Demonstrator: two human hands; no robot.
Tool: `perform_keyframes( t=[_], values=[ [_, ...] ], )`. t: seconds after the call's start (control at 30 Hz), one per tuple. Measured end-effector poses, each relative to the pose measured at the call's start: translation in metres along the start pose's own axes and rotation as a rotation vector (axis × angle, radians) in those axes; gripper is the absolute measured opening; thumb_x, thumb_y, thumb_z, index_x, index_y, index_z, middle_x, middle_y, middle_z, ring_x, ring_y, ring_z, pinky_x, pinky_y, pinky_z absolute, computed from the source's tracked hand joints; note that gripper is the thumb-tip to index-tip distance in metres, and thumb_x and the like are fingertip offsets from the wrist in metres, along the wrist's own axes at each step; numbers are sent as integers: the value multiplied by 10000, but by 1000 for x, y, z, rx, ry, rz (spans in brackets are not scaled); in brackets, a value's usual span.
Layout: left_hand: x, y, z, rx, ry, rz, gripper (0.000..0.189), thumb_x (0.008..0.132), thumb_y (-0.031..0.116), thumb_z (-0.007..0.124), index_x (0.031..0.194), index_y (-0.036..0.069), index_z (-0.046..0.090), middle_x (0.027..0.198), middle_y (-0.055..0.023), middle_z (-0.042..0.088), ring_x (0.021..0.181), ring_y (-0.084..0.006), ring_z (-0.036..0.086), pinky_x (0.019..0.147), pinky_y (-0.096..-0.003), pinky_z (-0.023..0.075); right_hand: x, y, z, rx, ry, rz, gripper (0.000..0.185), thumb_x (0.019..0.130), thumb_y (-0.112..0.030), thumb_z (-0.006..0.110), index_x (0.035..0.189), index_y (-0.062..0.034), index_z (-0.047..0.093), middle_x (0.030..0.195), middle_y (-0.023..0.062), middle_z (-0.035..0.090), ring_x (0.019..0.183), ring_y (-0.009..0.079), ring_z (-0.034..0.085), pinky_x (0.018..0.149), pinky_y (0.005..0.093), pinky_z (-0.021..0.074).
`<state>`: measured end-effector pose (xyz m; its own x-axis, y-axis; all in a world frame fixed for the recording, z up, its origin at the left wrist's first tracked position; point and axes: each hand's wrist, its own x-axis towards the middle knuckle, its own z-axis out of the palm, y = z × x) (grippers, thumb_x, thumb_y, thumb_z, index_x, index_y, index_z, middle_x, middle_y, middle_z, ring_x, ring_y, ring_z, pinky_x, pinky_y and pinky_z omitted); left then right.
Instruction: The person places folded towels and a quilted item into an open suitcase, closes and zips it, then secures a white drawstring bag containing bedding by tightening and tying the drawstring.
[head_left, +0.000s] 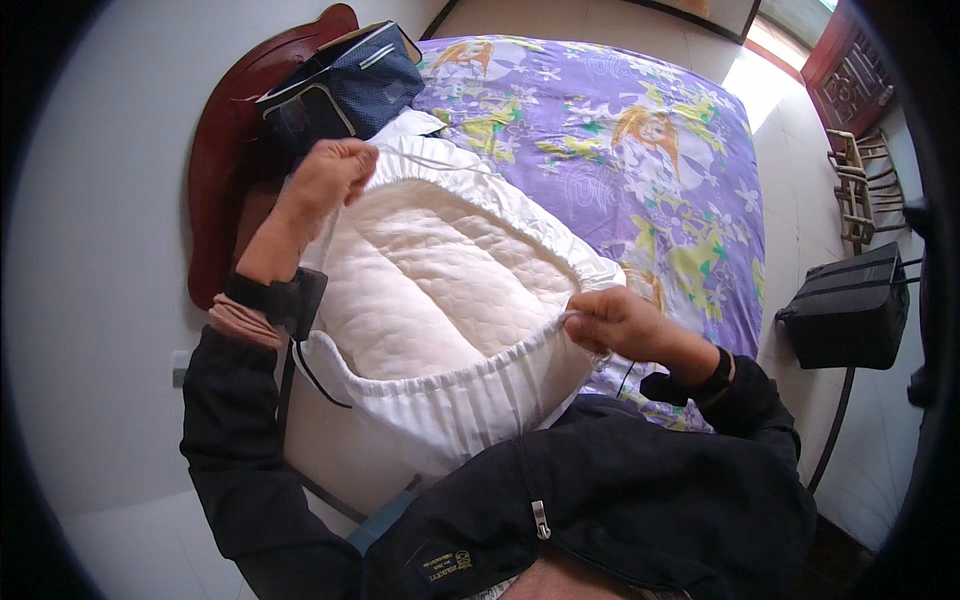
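A white quilted fitted sheet or mattress cover (420, 285) with a gathered elastic rim lies bunched open before me, its quilted inner side showing. My left hand (341, 169) is closed on the rim at its upper left corner, near the headboard. On the right, my right hand (604, 322) pinches the elastic edge between thumb and fingers. The near side of the gathered skirt hangs between my hands and my jacket.
Under the cover is a bed with a purple printed sheet (585, 172). A dark blue bag (360, 79) stands by the red-brown headboard (217, 172). Right of the bed are a black case (847, 307) and a small wooden rack (855, 187). A wall borders the left.
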<state>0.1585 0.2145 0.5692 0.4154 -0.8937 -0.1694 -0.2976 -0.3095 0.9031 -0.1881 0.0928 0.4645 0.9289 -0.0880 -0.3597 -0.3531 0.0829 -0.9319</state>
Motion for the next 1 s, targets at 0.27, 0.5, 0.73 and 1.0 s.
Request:
perform_keyframes(
  t=[0.27, 0.5, 0.73, 1.0],
  values=[
    [-14, 92, -7, -133, 164, 167, 256, 955, 210, 576, 778, 32, 626, 613, 26, 486, 525, -69, 346, 500, -223, 295, -3, -76, -10, 482, -65, -81, 345, 961, -196, 526, 643, -99, 432, 582, -66, 316, 462, 36, 261, 422, 240, 188],
    [-71, 161, 63, -301, 96, 368, 317, 999, 265, 494, 807, 53, 630, 607, 5, 491, 551, -88, 386, 534, -242, 373, 17, -140, -25, 326, -26, -360, 167, 845, -34, 564, 715, -86, 473, 587, -20, 364, 477, 112, 371, 435, 248, 280],
    [-143, 161, 149, 73, 101, 635, 159, 933, 84, 544, 926, -36, 648, 843, -130, 670, 766, -145, 637, 649, -285, 519, 88, -231, -13, 654, -446, -549, 295, 933, -171, 514, 653, -130, 426, 539, -52, 321, 438, 74, 264, 425, 241, 220],
    [-160, 100, 213, -498, -330, 414, 370, 944, 200, 557, 676, -7, 407, 585, -162, 341, 492, -216, 387, 516, -349, 328, 238, -230, 74, 462, -298, -337, 237, 874, -183, 544, 651, -104, 528, 534, 5, 447, 433, 124, 422, 405, 282, 292]
  ],
)
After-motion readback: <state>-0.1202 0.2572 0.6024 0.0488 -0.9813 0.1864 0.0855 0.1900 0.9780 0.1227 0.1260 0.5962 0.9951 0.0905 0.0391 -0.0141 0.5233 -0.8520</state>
